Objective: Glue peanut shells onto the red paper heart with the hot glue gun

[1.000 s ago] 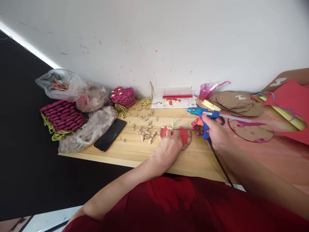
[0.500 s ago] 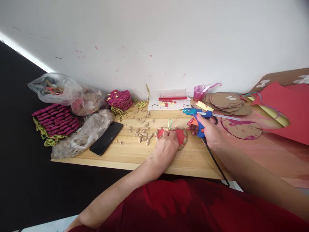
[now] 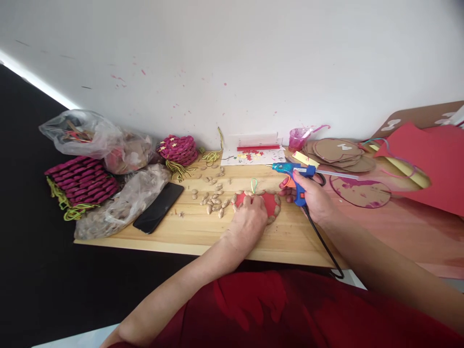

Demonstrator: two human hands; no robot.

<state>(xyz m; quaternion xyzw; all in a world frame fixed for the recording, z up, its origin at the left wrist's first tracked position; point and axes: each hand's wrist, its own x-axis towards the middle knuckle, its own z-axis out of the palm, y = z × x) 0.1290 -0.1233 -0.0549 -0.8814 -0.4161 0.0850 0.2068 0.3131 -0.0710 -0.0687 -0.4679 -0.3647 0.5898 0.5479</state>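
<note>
My left hand [image 3: 250, 212] bends its fingers down onto a red heart-shaped piece [image 3: 271, 202] lying on the wooden table. Peanuts [image 3: 277, 209] line the heart's edge, and a green loop [image 3: 254, 185] sticks up from its top. What the left fingertips press on is hidden beneath the hand. In my right hand [image 3: 314, 197] is a blue hot glue gun [image 3: 299, 186] with an orange trigger, held above the table right of the heart. Its nozzle points left, and a glue stick [image 3: 340, 174] juts out the back. Loose peanuts [image 3: 216, 201] lie scattered left of the heart.
A phone [image 3: 158, 208] and a plastic bag [image 3: 119, 208] lie left, near purple woven pieces [image 3: 81, 181]. Along the wall are paper with small stars [image 3: 250, 155], a pink-stained cup [image 3: 297, 139] and stacked cardboard shapes [image 3: 335, 152]. Red sheets [image 3: 431, 164] cover the right side.
</note>
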